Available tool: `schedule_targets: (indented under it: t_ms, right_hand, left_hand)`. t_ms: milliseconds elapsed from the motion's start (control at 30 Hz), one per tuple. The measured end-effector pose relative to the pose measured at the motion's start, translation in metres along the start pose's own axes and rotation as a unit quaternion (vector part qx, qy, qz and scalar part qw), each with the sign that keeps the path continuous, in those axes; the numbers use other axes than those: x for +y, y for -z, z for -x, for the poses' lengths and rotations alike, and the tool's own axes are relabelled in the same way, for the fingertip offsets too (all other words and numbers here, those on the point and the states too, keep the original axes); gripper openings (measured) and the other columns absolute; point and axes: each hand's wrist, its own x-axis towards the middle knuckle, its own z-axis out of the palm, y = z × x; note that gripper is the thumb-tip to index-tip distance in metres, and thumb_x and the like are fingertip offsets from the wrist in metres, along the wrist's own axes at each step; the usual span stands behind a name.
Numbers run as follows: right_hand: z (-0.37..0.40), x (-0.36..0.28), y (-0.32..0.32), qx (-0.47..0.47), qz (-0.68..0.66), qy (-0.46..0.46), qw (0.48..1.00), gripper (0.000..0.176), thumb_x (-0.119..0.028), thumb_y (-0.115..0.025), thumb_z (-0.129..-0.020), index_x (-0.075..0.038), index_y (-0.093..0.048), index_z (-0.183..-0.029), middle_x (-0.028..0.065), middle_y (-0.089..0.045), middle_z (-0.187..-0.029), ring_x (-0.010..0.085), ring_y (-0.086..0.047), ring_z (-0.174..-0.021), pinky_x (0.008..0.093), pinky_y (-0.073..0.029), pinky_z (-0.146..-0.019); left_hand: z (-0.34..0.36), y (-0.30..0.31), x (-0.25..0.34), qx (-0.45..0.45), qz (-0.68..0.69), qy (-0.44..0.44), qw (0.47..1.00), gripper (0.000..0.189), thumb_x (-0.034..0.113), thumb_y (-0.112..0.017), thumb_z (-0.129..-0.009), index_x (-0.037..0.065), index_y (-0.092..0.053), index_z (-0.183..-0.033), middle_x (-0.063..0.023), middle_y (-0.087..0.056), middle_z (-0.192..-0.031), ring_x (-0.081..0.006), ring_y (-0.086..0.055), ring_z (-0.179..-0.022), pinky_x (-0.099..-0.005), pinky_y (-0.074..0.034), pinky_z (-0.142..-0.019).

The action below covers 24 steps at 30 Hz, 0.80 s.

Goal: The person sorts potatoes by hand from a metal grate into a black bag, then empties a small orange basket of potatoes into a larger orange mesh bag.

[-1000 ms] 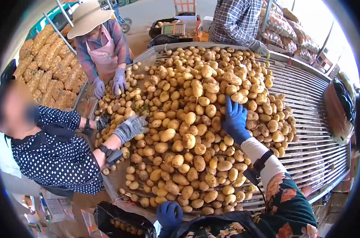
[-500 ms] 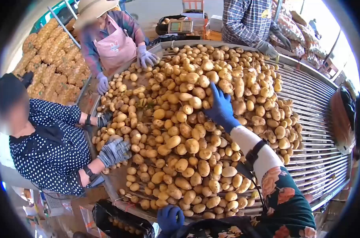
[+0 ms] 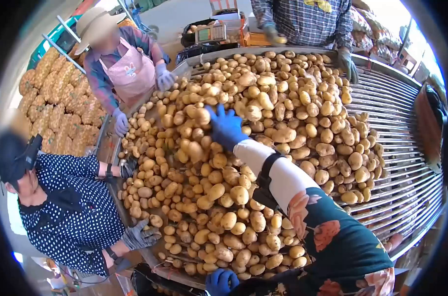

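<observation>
Floral dark-green sleeve, white undersleeve, black wrist strap, blue gloves

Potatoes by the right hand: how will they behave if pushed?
The potatoes are rounded, so they'd probably roll rather than slide flat. They're piled loose, so a push from the right hand may send neighbors tumbling. They hold their shape under others' weight, so likely firm, not squashy.

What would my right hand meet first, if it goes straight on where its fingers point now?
Your right hand would likely meet the potatoes just ahead of it, toward the upper left of the picture. The single view leaves unclear whether it already touches them.
</observation>
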Motion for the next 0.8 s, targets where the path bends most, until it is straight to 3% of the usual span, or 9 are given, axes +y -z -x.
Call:
schedule_targets:
  t_ms: [67, 267, 300, 333, 400, 467, 600, 667, 800]
  right_hand:
    - [0.012, -0.007, -0.006, -0.019, 0.086, 0.046, 0.995, 0.072, -0.039, -0.068, -0.08, -0.033, -0.037, -0.145, 0.0184, -0.033, -0.147, 0.0482, -0.043, -0.118, 0.058, -0.05, -0.081]
    - [0.085, 0.018, 0.021, -0.01, -0.053, 0.205, 0.977, 0.061, -0.045, -0.065, -0.083, -0.02, -0.047, -0.136, 0.0239, -0.041, -0.14, 0.0485, -0.052, -0.107, 0.0541, -0.051, -0.081]
    - [0.101, 0.013, 0.036, -0.061, -0.059, 0.215, 0.973, 0.063, -0.044, -0.065, -0.083, -0.02, -0.045, -0.138, 0.0251, -0.039, -0.142, 0.0484, -0.053, -0.105, 0.0547, -0.052, -0.081]
    - [0.118, 0.01, 0.051, -0.113, -0.063, 0.226, 0.966, 0.066, -0.043, -0.066, -0.084, -0.019, -0.042, -0.14, 0.0264, -0.037, -0.144, 0.0484, -0.055, -0.104, 0.0553, -0.052, -0.082]
    - [0.155, 0.021, 0.058, -0.043, -0.09, 0.285, 0.953, 0.07, -0.04, -0.071, -0.081, -0.018, -0.041, -0.14, 0.0229, -0.043, -0.14, 0.0409, -0.057, -0.106, 0.0534, -0.05, -0.085]
    - [0.154, 0.038, 0.089, 0.05, -0.117, 0.3, 0.945, 0.07, -0.037, -0.073, -0.08, -0.017, -0.043, -0.14, 0.0177, -0.05, -0.131, 0.0376, -0.058, -0.103, 0.0525, -0.048, -0.087]
    - [0.119, 0.108, 0.108, 0.074, 0.087, 0.142, 0.983, 0.061, -0.028, -0.072, -0.077, -0.017, -0.049, -0.133, 0.0102, -0.055, -0.122, 0.0368, -0.056, -0.109, 0.0518, -0.047, -0.086]
    - [0.118, 0.142, 0.087, -0.003, 0.048, 0.069, 0.996, 0.053, -0.025, -0.07, -0.078, -0.016, -0.052, -0.127, 0.011, -0.057, -0.116, 0.0356, -0.056, -0.108, 0.0507, -0.046, -0.086]
    - [0.139, 0.136, 0.082, 0.051, 0.067, 0.107, 0.991, 0.041, -0.013, -0.061, -0.084, -0.015, -0.055, -0.124, 0.0131, -0.059, -0.116, 0.0363, -0.056, -0.108, 0.0481, -0.046, -0.087]
  left_hand:
    - [0.001, 0.004, -0.007, -0.043, -0.052, -0.096, 0.993, 0.004, 0.017, -0.067, -0.08, 0.014, -0.066, -0.082, -0.0065, -0.063, -0.092, -0.0297, -0.06, -0.083, -0.0436, -0.05, -0.07]
    - [-0.018, 0.023, 0.016, -0.037, -0.016, -0.103, 0.994, 0.007, 0.019, -0.066, -0.081, 0.015, -0.064, -0.087, -0.0075, -0.063, -0.094, -0.031, -0.061, -0.088, -0.0457, -0.05, -0.072]
    - [0.001, 0.014, 0.012, -0.07, -0.005, 0.038, 0.997, 0.009, 0.023, -0.063, -0.085, 0.017, -0.065, -0.091, -0.0067, -0.065, -0.1, -0.0294, -0.062, -0.094, -0.0473, -0.049, -0.084]
    - [-0.001, 0.012, 0.011, -0.067, -0.001, 0.04, 0.997, 0.009, 0.023, -0.063, -0.085, 0.017, -0.065, -0.091, -0.0067, -0.065, -0.1, -0.0294, -0.062, -0.094, -0.0473, -0.049, -0.084]
    - [-0.006, 0.013, 0.004, -0.037, 0.058, -0.033, 0.997, 0.012, 0.013, -0.067, -0.077, 0.011, -0.06, -0.087, -0.0061, -0.058, -0.091, -0.0269, -0.058, -0.076, -0.0395, -0.047, -0.066]
    - [-0.002, 0.01, 0.0, -0.027, 0.058, -0.038, 0.997, 0.012, 0.012, -0.067, -0.078, 0.011, -0.06, -0.087, -0.0061, -0.058, -0.091, -0.0269, -0.058, -0.077, -0.0394, -0.047, -0.066]
    - [-0.006, 0.016, 0.007, -0.024, 0.07, -0.023, 0.997, 0.009, 0.011, -0.066, -0.079, 0.01, -0.061, -0.087, -0.007, -0.058, -0.09, -0.0282, -0.058, -0.078, -0.0393, -0.047, -0.068]
    - [-0.003, 0.015, 0.005, -0.027, 0.073, -0.01, 0.997, 0.01, 0.011, -0.067, -0.08, 0.01, -0.061, -0.088, -0.0075, -0.059, -0.09, -0.0286, -0.058, -0.078, -0.0397, -0.047, -0.068]
    - [-0.001, 0.013, 0.005, -0.017, 0.088, 0.011, 0.996, 0.01, 0.01, -0.067, -0.08, 0.009, -0.062, -0.089, -0.0086, -0.06, -0.089, -0.0297, -0.058, -0.079, -0.0406, -0.048, -0.069]
